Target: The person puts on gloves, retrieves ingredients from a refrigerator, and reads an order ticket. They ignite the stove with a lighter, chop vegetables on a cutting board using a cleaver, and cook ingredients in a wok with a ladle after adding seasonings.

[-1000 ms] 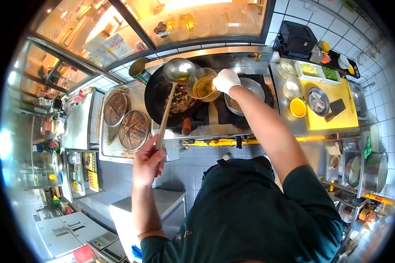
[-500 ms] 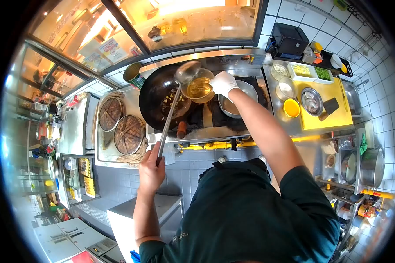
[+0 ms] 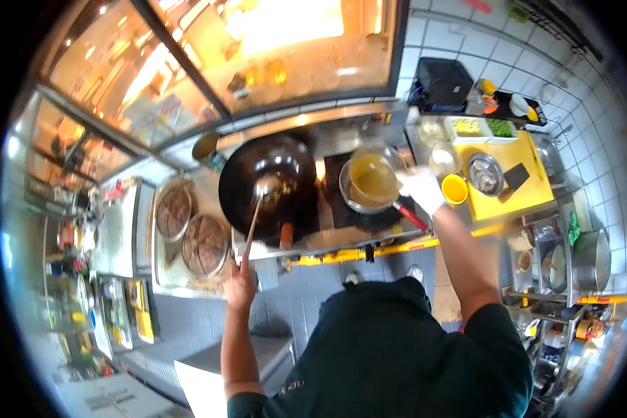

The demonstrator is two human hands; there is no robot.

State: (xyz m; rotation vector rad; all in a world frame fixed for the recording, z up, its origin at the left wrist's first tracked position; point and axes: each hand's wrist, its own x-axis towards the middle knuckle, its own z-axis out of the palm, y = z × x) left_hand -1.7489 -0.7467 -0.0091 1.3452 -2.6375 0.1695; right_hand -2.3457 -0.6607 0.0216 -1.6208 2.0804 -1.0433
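My bare left hand (image 3: 240, 284) is closed around the long handle of a ladle (image 3: 254, 226). The ladle's head sits inside a large black wok (image 3: 235, 174), among small pieces of food at the bottom. My right hand (image 3: 423, 190), in a white glove and blurred, grips the side of a bowl of yellow oil (image 3: 373, 177). That bowl is over a metal saucepan (image 3: 347, 198) with a red handle (image 3: 411, 217); whether the two touch I cannot tell.
Left of the wok, two round strainers (image 3: 205, 245) lie on a metal counter. A yellow cutting board (image 3: 515, 198) on the right carries a bowl of pale food (image 3: 485, 174) and a cleaver (image 3: 514, 178). A yellow cup (image 3: 455, 189) stands beside the board.
My right hand has carried the bowl of oil from the wok's edge rightward over the saucepan. The ladle's head has dropped from beside the bowl into the wok.
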